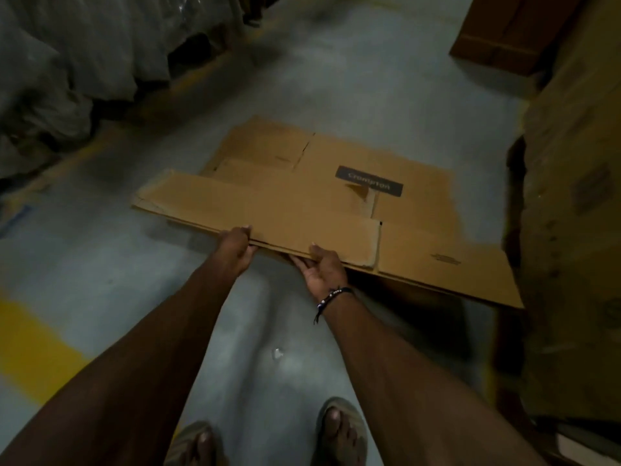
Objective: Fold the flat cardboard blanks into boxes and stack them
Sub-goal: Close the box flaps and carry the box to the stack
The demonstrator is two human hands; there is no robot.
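At the bottom of the frame two sandalled feet (pixel 265 438) stand on the grey floor (pixel 100 264). Above them both arms reach forward to the near edge of a flat blank (pixel 302 210), held off the floor at the centre of the frame.

The left hand (pixel 237 247) grips the edge left of centre, thumb on top and the other fingers curled under. The right hand (pixel 324 269), with a beaded bracelet (pixel 332 294) at the wrist, pinches the same edge just beside it, thumb on top and the rest beneath. The blank looks like more than one layer (the near edge shows stacked sheets), with a dark label (pixel 369 180) on the far panel.

The likely trouble: both hands hold only one side, close together, so the wide far part could sag, or the layers could slide apart and drop.

At the right edge stands a tall mass of cardboard (pixel 571 196), and at the upper right a closed box (pixel 504 31); its contents cannot be seen. Upper left, pale wrapped bundles (pixel 84 52) line the floor.
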